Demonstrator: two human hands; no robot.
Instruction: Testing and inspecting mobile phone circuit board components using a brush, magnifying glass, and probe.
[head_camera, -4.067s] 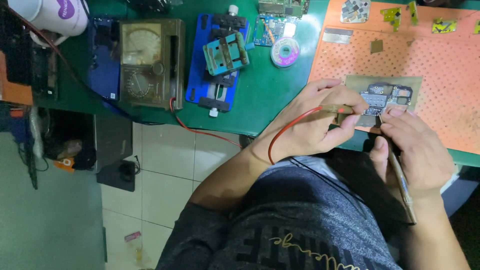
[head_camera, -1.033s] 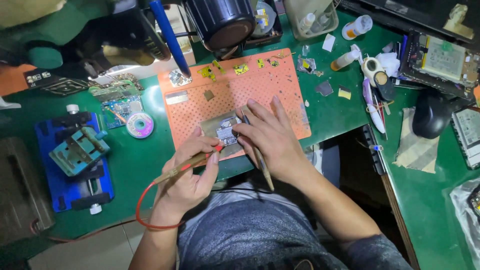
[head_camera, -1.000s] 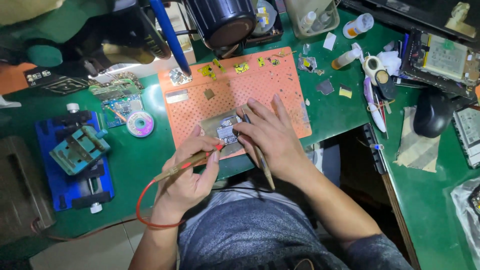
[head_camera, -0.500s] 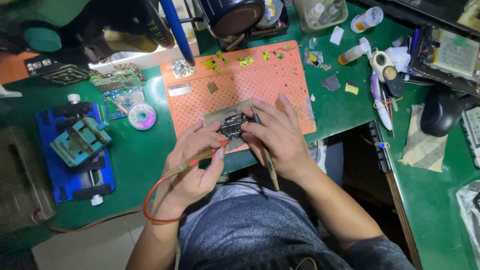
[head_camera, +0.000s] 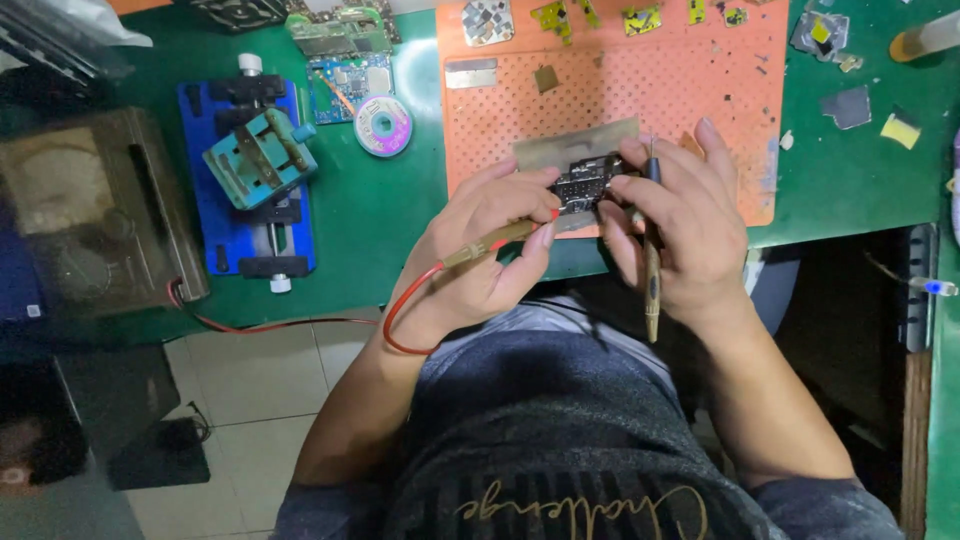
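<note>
My left hand (head_camera: 490, 245) grips a test probe (head_camera: 500, 240) with a red wire (head_camera: 400, 310), its tip on a small dark circuit board (head_camera: 585, 182). That board lies on a grey metal plate (head_camera: 575, 148) at the near edge of the orange perforated mat (head_camera: 620, 85). My right hand (head_camera: 675, 225) holds a second, dark probe (head_camera: 651, 255) upright against the board's right side and steadies the board with its fingers. The fingers hide much of the board.
A blue board-holder vise (head_camera: 255, 170) stands left on the green bench (head_camera: 385, 215), beside an old meter box (head_camera: 85, 215). A solder-wick spool (head_camera: 383, 126) and loose circuit boards (head_camera: 345, 55) lie behind. Small chips and shields (head_camera: 640, 18) dot the mat's far edge.
The view has swung left and closer, so the vise and meter box now fill the left. Both hands stay on the small board with their probes.
</note>
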